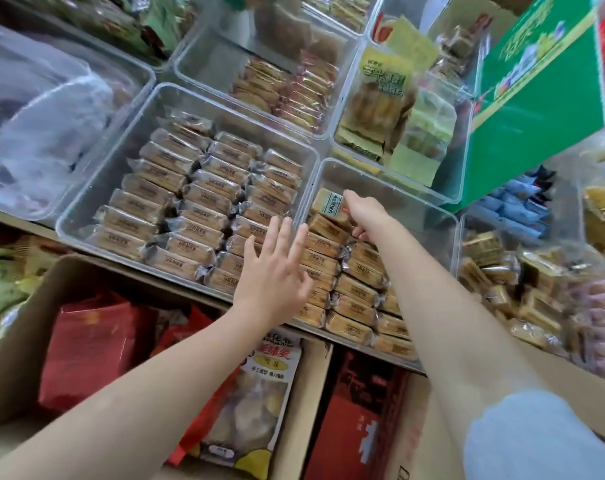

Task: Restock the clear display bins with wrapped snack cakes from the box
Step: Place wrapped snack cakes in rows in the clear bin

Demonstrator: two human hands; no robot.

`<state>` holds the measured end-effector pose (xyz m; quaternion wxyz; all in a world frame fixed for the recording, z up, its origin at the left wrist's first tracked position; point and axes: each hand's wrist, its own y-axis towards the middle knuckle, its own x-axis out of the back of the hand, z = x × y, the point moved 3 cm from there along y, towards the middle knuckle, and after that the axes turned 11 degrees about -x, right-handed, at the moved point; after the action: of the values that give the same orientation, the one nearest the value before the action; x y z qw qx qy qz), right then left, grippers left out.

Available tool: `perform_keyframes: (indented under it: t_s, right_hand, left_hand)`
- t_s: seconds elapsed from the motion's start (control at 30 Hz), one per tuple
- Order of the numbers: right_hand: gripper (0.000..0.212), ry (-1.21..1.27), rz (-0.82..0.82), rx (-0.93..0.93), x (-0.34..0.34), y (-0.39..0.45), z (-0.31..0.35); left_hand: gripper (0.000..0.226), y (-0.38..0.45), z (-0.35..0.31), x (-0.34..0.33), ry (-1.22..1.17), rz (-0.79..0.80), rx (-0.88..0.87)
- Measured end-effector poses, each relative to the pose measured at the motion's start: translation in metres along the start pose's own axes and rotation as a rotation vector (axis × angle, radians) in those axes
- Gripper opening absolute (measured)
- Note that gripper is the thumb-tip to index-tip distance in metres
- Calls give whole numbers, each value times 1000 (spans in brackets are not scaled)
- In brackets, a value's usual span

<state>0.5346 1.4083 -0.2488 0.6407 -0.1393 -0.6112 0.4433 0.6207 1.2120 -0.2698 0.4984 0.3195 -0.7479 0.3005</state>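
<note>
Two clear display bins sit side by side on the shelf. The left bin point(86, 206) is packed with rows of wrapped snack cakes point(204, 199). The right bin point(391, 181) holds cakes in its near half, and its far half is bare. My right hand point(365, 216) reaches into the right bin and grips a wrapped cake point(325, 202) at the far end of the rows. My left hand point(277, 268) hovers with straight, spread fingers over the wall between the two bins and holds nothing.
An open cardboard box point(24, 327) below the shelf holds red packets point(93, 344) and a clear snack bag point(256, 403). A green carton point(536, 98) leans at upper right. More clear bins of other snacks surround the two, and a plastic bag point(44, 109) fills the bin at left.
</note>
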Motion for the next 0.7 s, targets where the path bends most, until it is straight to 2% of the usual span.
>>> perform_keyframes:
  t_s: [0.13, 0.2, 0.3, 0.4, 0.53, 0.7]
  right_hand:
    - [83, -57, 53, 90, 1, 13, -8]
    - [79, -86, 115, 180, 5, 11, -14]
    - [64, 53, 173, 285, 13, 8, -17]
    - [57, 180, 68, 390, 19, 8, -16]
    - [61, -76, -140, 504, 4, 15, -18]
    - [68, -103, 1, 456, 0, 18, -24]
  left_hand:
    - [77, 0, 0, -1, 7, -1, -2]
    - [77, -1, 0, -1, 4, -6, -3]
    - [77, 0, 0, -1, 7, -7, -6]
    - [76, 0, 0, -2, 2, -11, -2]
    - [76, -1, 0, -2, 0, -29, 1]
    - [76, -1, 0, -1, -6, -27, 2]
